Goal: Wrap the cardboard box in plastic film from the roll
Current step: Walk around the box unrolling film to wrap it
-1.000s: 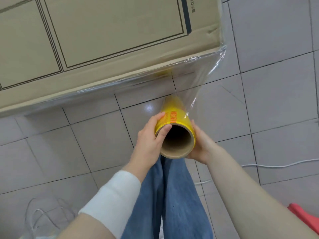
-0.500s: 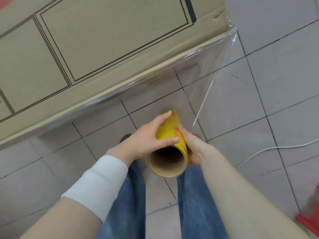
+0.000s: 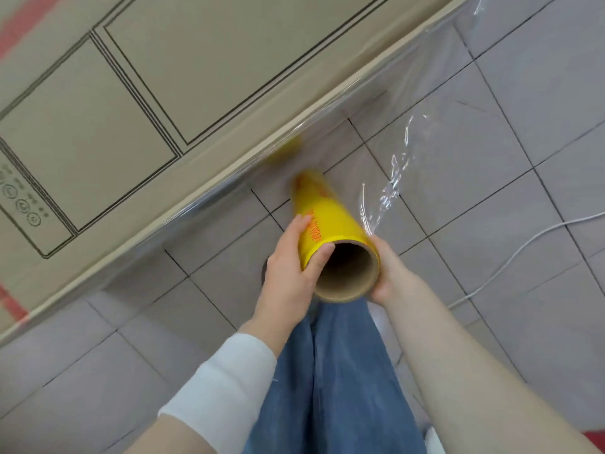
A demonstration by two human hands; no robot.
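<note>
A large brown cardboard box (image 3: pixel 137 103) with black printed rectangles fills the upper left, standing on the tiled floor. Clear plastic film (image 3: pixel 422 103) clings along its near side and stretches from its right corner down to a yellow roll (image 3: pixel 327 221) with a cardboard core. I hold the roll upright in front of my legs. My left hand (image 3: pixel 288 273) grips its left side with the thumb at the core's rim. My right hand (image 3: pixel 389 273) holds its right side, mostly hidden behind the roll.
Grey floor tiles (image 3: pixel 491 224) spread to the right and below the box. A white cable (image 3: pixel 523 247) runs across the floor at right. Something red (image 3: pixel 589 445) shows at the bottom right corner. My legs in blue jeans (image 3: pixel 337 371) are below the roll.
The view has swung, so the box edge now runs more steeply. The roll has tilted with its far end toward the box, and the loose film at its right has crinkled.
</note>
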